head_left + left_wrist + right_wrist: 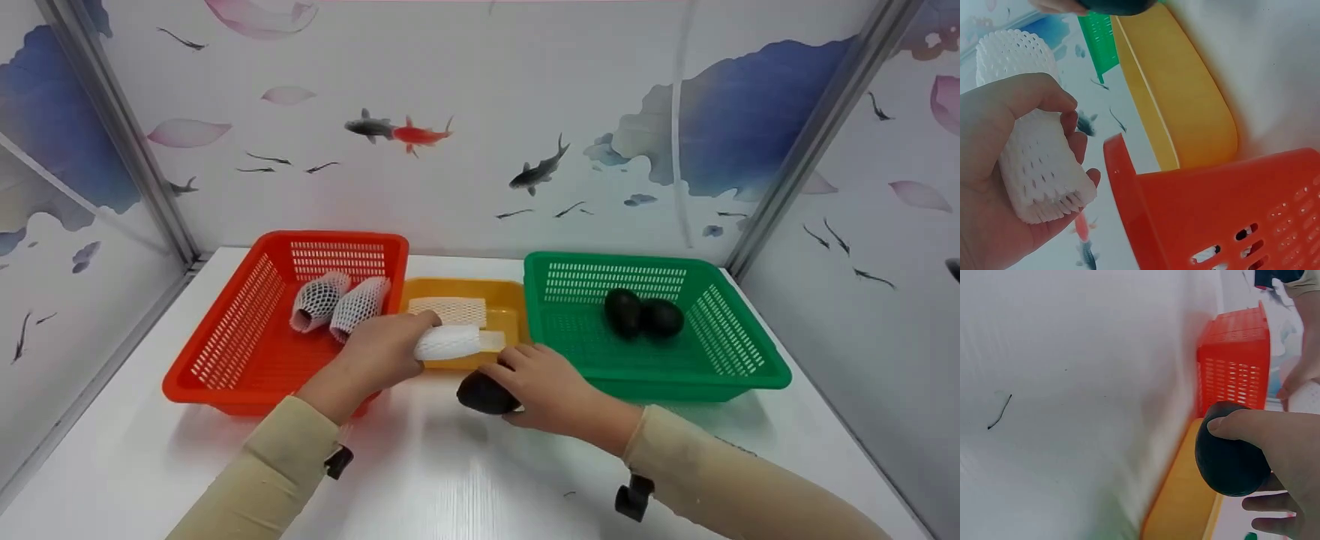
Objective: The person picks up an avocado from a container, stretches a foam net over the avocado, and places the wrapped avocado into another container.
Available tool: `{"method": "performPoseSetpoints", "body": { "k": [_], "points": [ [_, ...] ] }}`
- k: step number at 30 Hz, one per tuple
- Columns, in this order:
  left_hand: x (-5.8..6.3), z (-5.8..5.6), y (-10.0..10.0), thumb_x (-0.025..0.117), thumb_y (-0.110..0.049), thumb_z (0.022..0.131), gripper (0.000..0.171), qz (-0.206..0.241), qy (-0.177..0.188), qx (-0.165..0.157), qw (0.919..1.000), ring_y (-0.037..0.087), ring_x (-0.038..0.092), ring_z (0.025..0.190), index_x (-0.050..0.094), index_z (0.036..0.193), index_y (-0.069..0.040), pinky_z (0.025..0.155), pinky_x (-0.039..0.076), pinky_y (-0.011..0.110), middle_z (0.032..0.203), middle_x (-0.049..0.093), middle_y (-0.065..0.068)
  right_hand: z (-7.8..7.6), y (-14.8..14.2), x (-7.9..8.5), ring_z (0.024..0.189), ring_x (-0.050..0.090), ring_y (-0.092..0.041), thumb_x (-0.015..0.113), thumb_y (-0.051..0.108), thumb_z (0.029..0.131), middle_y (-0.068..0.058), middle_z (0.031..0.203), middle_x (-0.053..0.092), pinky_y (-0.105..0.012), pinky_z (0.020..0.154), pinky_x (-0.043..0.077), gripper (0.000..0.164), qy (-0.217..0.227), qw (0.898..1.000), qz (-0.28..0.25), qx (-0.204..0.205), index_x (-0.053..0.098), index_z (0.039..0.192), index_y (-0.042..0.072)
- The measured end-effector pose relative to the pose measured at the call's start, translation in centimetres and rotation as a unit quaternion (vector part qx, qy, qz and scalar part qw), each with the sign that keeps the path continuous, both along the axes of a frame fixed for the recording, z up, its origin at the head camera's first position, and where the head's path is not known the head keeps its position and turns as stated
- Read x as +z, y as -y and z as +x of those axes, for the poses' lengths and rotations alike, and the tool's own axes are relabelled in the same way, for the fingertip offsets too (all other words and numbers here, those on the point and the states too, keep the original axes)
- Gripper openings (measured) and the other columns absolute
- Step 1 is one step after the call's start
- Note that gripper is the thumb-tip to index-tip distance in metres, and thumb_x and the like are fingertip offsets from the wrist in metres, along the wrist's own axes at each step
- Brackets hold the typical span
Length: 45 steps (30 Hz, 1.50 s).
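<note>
In the head view my left hand (382,349) grips a white foam net sleeve (448,343) above the front of the yellow tray (514,300). Its fingers curl round the sleeve, and the left wrist view shows the sleeve's (1041,163) near end hanging partly open. Just right and nearer to me, my right hand (555,394) holds a dark avocado (482,393) above the table. In the right wrist view the thumb lies on top of the avocado (1230,458). Sleeve and avocado are apart. More flat foam nets (448,309) lie in the tray.
At the left, a red basket (199,390) contains two dark fruits in foam nets (319,300). A green basket (750,382) on the right holds two bare avocados (622,311). Printed wall panels (450,195) enclose the white table (450,480) at the back and sides.
</note>
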<state>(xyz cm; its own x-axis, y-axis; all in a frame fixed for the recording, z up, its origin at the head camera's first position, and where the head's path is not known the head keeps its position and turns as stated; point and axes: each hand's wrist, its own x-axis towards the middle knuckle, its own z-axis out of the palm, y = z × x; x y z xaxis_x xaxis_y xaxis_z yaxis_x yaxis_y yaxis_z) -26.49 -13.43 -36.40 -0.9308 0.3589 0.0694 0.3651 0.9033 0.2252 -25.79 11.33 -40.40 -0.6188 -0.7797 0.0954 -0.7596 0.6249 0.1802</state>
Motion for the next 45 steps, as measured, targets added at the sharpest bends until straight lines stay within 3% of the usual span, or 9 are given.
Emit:
{"method": "performPoseSetpoints", "body": {
  "k": [4, 9, 14, 20, 26, 31, 40, 45],
  "points": [
    [0.0, 0.2, -0.1, 0.085, -0.024, 0.075, 0.052, -0.005, -0.008, 0.004, 0.9999, 0.019, 0.057, 0.086, 0.059, 0.12, -0.02, 0.083, 0.051, 0.035, 0.102, 0.065, -0.002, 0.3, -0.9, 1.0, 0.099, 0.054, -0.025, 0.085, 0.037, 0.075, -0.007, 0.109, 0.058, -0.041, 0.088, 0.048, 0.067, 0.005, 0.999, -0.039, 0.008, 0.054, 0.132, 0.018],
    [-0.2, 0.5, -0.4, 0.086, -0.024, 0.074, 0.054, -0.006, -0.041, -0.002, 0.9991, 0.021, 0.059, 0.088, 0.06, 0.121, -0.018, 0.084, 0.051, 0.038, 0.106, 0.067, 0.0, 0.7, -1.9, 2.1, 0.099, 0.054, -0.023, 0.085, 0.036, 0.075, -0.005, 0.115, 0.056, -0.041, 0.089, 0.049, 0.067, 0.059, 0.994, -0.082, -0.029, 0.053, 0.132, 0.02],
    [-0.5, 0.9, -0.5, 0.085, -0.024, 0.075, 0.054, -0.017, -0.086, -0.015, 0.9961, 0.021, 0.061, 0.089, 0.06, 0.122, -0.017, 0.081, 0.052, 0.036, 0.107, 0.068, 0.002, 1.1, -3.1, 3.1, 0.1, 0.053, -0.019, 0.085, 0.032, 0.076, 0.001, 0.116, 0.055, -0.038, 0.088, 0.05, 0.064, 0.127, 0.977, -0.158, -0.066, 0.051, 0.129, 0.02],
    [-0.8, 1.4, -0.5, 0.085, -0.025, 0.075, 0.055, -0.003, -0.114, -0.018, 0.9933, 0.02, 0.062, 0.09, 0.059, 0.122, -0.018, 0.081, 0.053, 0.035, 0.11, 0.068, 0.002, 1.3, -4.6, 4.0, 0.105, 0.053, -0.015, 0.083, 0.03, 0.079, 0.005, 0.121, 0.053, -0.038, 0.091, 0.049, 0.062, 0.18, 0.954, -0.229, -0.064, 0.049, 0.13, 0.021],
    [-1.2, 1.6, -0.5, 0.085, -0.024, 0.076, 0.05, 0.006, -0.152, -0.028, 0.988, 0.02, 0.062, 0.083, 0.06, 0.119, -0.018, 0.072, 0.053, 0.033, 0.104, 0.069, 0.003, 1.2, -5.4, 4.9, 0.108, 0.051, -0.011, 0.083, 0.027, 0.08, 0.009, 0.122, 0.052, -0.036, 0.092, 0.049, 0.059, 0.193, 0.94, -0.278, -0.052, 0.051, 0.129, 0.024],
    [-1.5, 1.7, -0.5, 0.085, -0.022, 0.075, 0.047, 0.011, -0.191, -0.046, 0.9805, 0.019, 0.062, 0.078, 0.06, 0.115, -0.017, 0.069, 0.053, 0.03, 0.099, 0.069, 0.003, 1.4, -5.6, 5.6, 0.106, 0.051, -0.01, 0.082, 0.027, 0.08, 0.012, 0.123, 0.051, -0.034, 0.089, 0.05, 0.059, 0.197, 0.933, -0.297, -0.05, 0.051, 0.131, 0.025],
    [-1.7, 2.2, -1.4, 0.085, -0.028, 0.075, 0.049, 0.039, -0.211, -0.07, 0.9742, 0.02, 0.064, 0.079, 0.059, 0.115, -0.016, 0.07, 0.055, 0.031, 0.101, 0.07, 0.004, 1.6, -5.2, 5.9, 0.107, 0.051, -0.011, 0.082, 0.027, 0.08, 0.011, 0.124, 0.051, -0.032, 0.09, 0.05, 0.061, 0.205, 0.929, -0.305, -0.053, 0.051, 0.132, 0.025],
    [-1.6, 2.4, -2.1, 0.085, -0.031, 0.075, 0.051, 0.043, -0.198, -0.073, 0.9765, 0.02, 0.064, 0.077, 0.057, 0.115, -0.018, 0.071, 0.055, 0.033, 0.099, 0.07, 0.003, 1.8, -4.7, 5.9, 0.109, 0.052, -0.011, 0.083, 0.026, 0.08, 0.009, 0.126, 0.052, -0.032, 0.092, 0.049, 0.062, 0.205, 0.928, -0.304, -0.063, 0.05, 0.132, 0.023]
  ]
}}
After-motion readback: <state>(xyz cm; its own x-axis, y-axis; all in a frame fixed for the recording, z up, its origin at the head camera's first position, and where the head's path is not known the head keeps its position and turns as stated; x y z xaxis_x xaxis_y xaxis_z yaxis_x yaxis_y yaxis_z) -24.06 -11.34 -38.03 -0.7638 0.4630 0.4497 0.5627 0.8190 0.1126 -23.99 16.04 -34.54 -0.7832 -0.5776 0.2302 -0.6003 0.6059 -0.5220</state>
